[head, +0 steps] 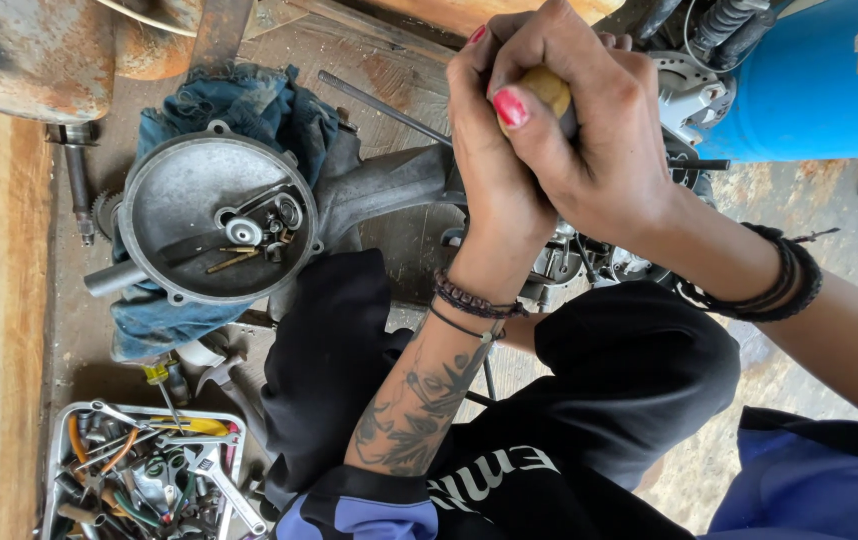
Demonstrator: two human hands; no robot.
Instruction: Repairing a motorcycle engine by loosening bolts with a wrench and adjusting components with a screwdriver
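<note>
Both your left hand (494, 150) and right hand (589, 130) wrap tight, grip closed, on the yellowish tool handle (547, 88) at upper centre of the frame; it looks stiff, light and smooth, so hold it low against slipping.

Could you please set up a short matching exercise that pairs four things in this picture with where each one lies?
Things:
1. round metal cover
2. tool tray
3. blue drum
4. wooden tool handle

Places:
A. upper right corner
B. clasped in both hands
C. on a blue rag, holding small parts
D. lower left corner, full of wrenches

Pairs: 1-C, 2-D, 3-A, 4-B
</note>
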